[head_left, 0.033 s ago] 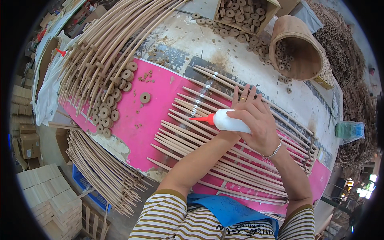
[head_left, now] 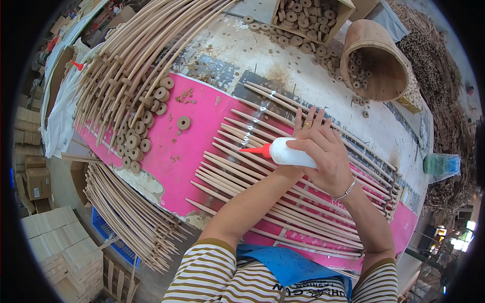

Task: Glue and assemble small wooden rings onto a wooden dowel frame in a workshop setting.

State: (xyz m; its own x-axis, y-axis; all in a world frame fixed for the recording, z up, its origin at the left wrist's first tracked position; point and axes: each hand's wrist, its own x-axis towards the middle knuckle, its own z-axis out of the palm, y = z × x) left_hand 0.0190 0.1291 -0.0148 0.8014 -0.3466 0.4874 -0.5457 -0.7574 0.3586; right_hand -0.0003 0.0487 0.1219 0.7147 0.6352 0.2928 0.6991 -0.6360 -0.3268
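My right hand is wrapped round a white squeeze bottle, the fingers curled in against its side. The bottle lies tilted over the middle of the row of wooden sticks, and its red nozzle points toward the table's left edge. My left hand is mostly behind the right; the fingers I can see are straight and slightly spread over the sticks nearer the far edge. Its palm is hidden, so whether that touches anything I cannot tell.

White dabs run in a line across the stick ends, between the nozzle and the table's far edge. A pink sheet lies beneath much of the row. On it, toward the left edge, 1 wooden ring sits apart from a heap of rings. A wooden tub lies on its side near the far right corner.
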